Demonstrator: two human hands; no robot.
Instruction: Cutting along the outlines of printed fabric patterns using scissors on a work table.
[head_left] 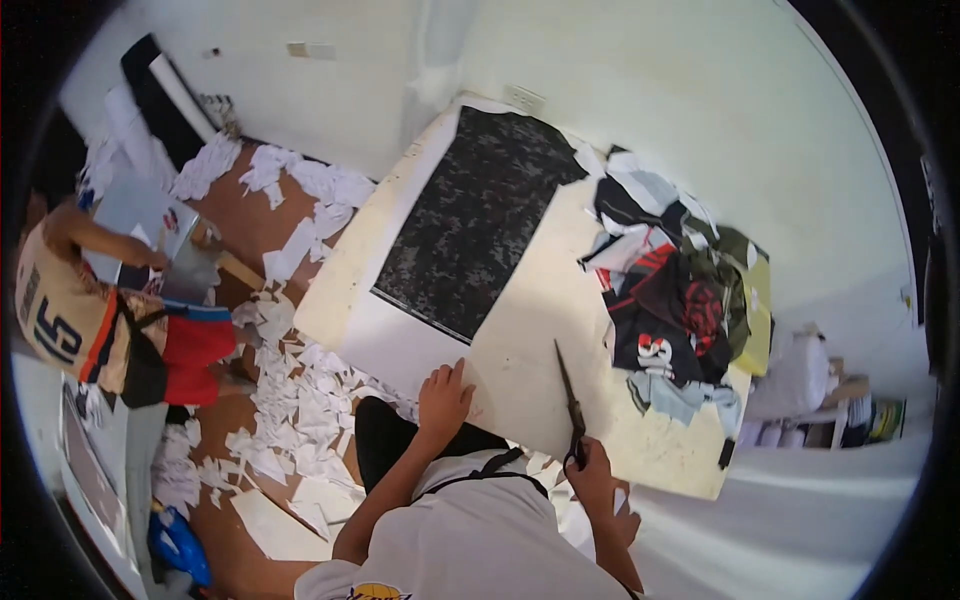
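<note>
The person's right hand is closed around the handles of black scissors pointing away over the cream tabletop, while the left hand, fingers loosely extended, rests at the near edge of a white sheet. Beyond, a dark digital-camouflage fabric panel lies flat on that sheet, left of a garment heap. Farther left, white scraps litter the floor near a co-worker in red shorts.

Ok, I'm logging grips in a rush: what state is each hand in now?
Left hand: open, nothing visibly held, at the near end of the white sheet.
Right hand: closed, holding the black scissors.
</note>
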